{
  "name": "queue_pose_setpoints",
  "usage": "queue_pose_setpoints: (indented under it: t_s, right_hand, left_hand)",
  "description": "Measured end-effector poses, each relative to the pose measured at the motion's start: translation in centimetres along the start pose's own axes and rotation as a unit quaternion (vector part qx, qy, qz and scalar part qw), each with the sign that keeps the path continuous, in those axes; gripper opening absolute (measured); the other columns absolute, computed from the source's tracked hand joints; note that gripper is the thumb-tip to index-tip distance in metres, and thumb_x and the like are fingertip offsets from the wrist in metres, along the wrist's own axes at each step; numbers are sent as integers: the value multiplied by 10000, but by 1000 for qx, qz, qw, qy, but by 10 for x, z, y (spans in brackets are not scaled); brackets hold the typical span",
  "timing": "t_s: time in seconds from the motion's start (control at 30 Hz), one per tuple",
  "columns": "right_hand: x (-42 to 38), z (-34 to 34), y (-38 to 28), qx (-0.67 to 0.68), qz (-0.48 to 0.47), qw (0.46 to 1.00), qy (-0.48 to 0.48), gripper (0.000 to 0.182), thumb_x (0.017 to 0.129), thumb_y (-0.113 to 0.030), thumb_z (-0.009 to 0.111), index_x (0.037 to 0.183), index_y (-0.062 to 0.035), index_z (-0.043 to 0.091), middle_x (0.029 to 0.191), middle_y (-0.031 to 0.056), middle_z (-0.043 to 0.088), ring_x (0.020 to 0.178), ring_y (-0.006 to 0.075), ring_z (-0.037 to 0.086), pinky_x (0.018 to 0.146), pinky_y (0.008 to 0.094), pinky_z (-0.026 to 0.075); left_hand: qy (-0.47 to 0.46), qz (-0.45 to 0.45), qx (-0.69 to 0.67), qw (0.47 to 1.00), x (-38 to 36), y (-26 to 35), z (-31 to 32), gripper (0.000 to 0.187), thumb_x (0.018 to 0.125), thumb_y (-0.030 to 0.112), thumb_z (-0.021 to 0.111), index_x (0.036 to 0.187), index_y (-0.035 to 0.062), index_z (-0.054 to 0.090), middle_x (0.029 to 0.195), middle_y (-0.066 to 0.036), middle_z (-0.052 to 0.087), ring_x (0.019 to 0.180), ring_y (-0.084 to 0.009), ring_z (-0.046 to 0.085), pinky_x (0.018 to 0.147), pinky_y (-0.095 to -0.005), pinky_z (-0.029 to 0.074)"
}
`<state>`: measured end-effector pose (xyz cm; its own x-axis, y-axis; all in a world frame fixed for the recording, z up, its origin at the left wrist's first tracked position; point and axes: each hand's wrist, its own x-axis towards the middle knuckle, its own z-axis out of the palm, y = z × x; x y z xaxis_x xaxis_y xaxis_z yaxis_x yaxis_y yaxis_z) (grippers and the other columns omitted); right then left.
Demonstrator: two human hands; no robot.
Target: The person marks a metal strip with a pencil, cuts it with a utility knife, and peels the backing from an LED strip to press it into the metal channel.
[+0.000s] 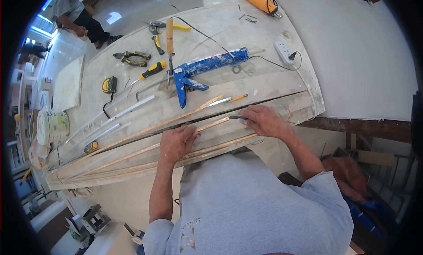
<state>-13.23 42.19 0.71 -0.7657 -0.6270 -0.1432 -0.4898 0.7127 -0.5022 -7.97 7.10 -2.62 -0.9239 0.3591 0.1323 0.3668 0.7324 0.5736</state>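
My left hand (177,142) is closed, its curled fingers holding down a thin orange LED strip (213,124) that appears to run along a narrow metal channel. At the strip's right end, my right hand (264,121) pinches a slim dark tool (238,117), its tip touching or very near the strip; its exact kind is too small to make out. More orange strips (207,157) run along the table's near edge. Just beyond my hands, a pencil (239,98) lies by a long dark gap in the boards.
On the worktable (260,85) lie a blue caulking gun (211,64), a hammer (169,37), pliers (132,58), a screwdriver (153,70), a tape measure (109,85) and a power strip (284,52). An orange power tool (260,1) and a bucket (52,126) sit farther off. Another person (79,17) stands far left.
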Motion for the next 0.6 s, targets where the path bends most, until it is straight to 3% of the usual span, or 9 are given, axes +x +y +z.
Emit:
queue_pose_setpoints:
  t_s: [0.17,0.27,0.37,0.6]
  right_hand:
    - [4,0,3,34,-3,999,-9,251,975,-206,711,1186,-70,699,1007,115,705,937,365,706,793,487,565]
    - [3,2,10,53,-55,997,10,245,952,-171,728,1173,-70,704,988,117,704,909,369,702,783,486,564]
    - [1,7,13,54,-94,993,53,282,952,-179,723,1222,-99,701,953,99,678,837,360,686,697,506,539]
    - [-6,17,13,-29,-132,985,104,405,839,-142,779,1238,-120,712,949,62,682,867,299,705,687,460,569]
  left_hand:
    - [12,4,3,1000,-3,-2,4,168,926,264,794,1019,134,741,791,-50,696,690,-311,696,573,-446,530]
    - [14,8,7,1000,-4,-2,5,180,928,274,795,1025,133,739,771,-50,680,672,-309,683,565,-444,516]
    - [20,11,17,1000,-5,-2,6,180,929,279,796,1026,138,741,757,-47,668,658,-299,676,556,-441,504]
    - [16,15,30,999,-6,0,6,177,923,268,800,1027,138,738,764,-41,673,649,-294,672,552,-436,497]
